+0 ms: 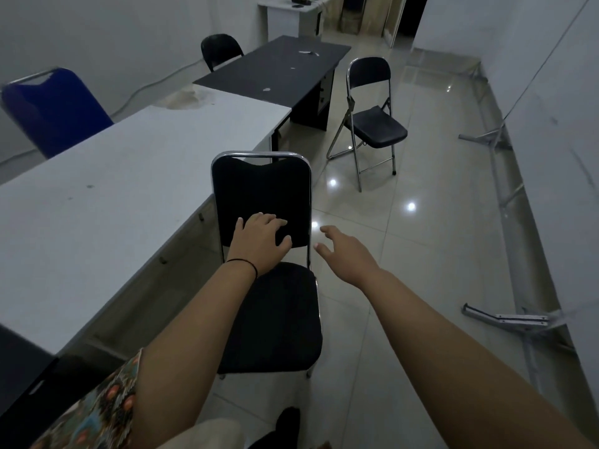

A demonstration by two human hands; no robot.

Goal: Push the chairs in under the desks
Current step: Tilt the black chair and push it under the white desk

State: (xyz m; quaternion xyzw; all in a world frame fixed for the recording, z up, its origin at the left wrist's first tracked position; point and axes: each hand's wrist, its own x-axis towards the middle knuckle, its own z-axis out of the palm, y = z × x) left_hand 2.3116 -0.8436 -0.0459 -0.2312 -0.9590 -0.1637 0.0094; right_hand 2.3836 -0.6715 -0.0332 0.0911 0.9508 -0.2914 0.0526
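Left hand (262,240): laid flat on the lower front of the backrest of the black padded chair (270,315), fingers spread, not curled round anything; a thin dark band circles the wrist.
Right hand (348,254): in the air just right of the backrest's chrome edge, fingers apart and slightly bent, holding nothing; whether a fingertip touches the frame cannot be told.
Black padded chair: stands beside the long edge of the white desk (107,202), seat out on the tiled floor (421,241), not under the desk. Front legs mostly hidden beneath the seat; left side partly covered by the left forearm.
Folding chair (372,119): black seat, chrome legs, well clear of the dark desk (278,68) and angled away from it.
Dark desk: butts against the far end of the white desk; a few small pale scraps on top, too small to identify.
Far black chair (221,50): only the backrest shows above the dark desk's far side.
Blue chair (53,110): behind the white desk; only the backrest shows.
Metal frames (505,202): grey bars lying along the right wall, shape hard to follow.
Patterned sleeve (97,413): bottom left, cut by the frame edge.
Room: dim, detail poor in the far corner.
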